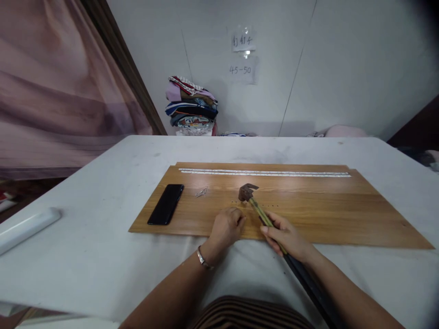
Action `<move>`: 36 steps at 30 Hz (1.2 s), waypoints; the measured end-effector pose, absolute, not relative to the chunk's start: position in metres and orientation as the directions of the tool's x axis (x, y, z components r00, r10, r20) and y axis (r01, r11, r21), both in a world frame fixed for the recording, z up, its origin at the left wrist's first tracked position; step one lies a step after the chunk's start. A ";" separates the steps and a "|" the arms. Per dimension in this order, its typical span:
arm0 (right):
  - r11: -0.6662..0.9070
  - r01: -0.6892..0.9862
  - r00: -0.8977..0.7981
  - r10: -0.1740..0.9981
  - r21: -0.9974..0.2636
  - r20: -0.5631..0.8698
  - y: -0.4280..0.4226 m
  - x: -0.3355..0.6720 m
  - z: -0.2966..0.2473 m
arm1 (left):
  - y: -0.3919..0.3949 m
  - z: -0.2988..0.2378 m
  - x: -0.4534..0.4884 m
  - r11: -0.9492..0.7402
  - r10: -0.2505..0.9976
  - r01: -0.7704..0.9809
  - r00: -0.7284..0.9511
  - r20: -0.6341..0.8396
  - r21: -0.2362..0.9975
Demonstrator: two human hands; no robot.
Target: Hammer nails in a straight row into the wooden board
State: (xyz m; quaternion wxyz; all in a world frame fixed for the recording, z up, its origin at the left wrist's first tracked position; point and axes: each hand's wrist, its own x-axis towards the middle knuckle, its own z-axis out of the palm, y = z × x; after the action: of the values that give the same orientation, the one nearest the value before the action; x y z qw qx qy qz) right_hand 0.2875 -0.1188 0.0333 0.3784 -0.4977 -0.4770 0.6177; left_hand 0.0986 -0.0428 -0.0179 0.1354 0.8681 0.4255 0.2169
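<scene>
A wooden board (308,214) lies on the white table (103,256). My right hand (286,237) is wrapped round the handle of a claw hammer (247,192), whose rusty head rests just above a row of small dark nail marks on the board. My left hand (226,226) sits on the board's near edge just left of the hammer head, fingers curled and pinched together at the tips; what they pinch is too small to make out. A silver bracelet is on the left wrist.
A black phone (166,204) lies at the board's left end, with a few loose nails (201,192) beside it. A measuring tape (264,173) runs along the far edge. A white tube (27,227) lies at the table's left. Folded clothes (192,107) are stacked by the wall.
</scene>
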 end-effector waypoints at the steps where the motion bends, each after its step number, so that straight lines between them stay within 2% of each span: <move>1: -0.260 0.011 -0.221 0.941 -0.965 -0.256 -0.119 0.287 0.034 | -0.043 -0.018 0.099 -0.599 0.799 0.683 0.541 0.261 0.417; 26: -0.282 0.018 -0.220 0.935 -0.959 -0.279 -0.118 0.286 0.036 | -0.045 -0.011 0.100 -0.607 0.794 0.691 0.545 0.269 0.392; 36: -0.289 0.023 -0.219 0.933 -0.957 -0.287 -0.118 0.287 0.034 | -0.045 -0.012 0.100 -0.597 0.801 0.686 0.540 0.260 0.416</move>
State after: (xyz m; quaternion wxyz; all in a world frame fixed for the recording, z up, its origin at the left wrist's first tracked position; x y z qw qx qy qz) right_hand 0.2873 -0.1184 0.0344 0.3654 -0.5072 -0.4710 0.6224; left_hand 0.1000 -0.0445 -0.0124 0.1334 0.8672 0.4285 0.2157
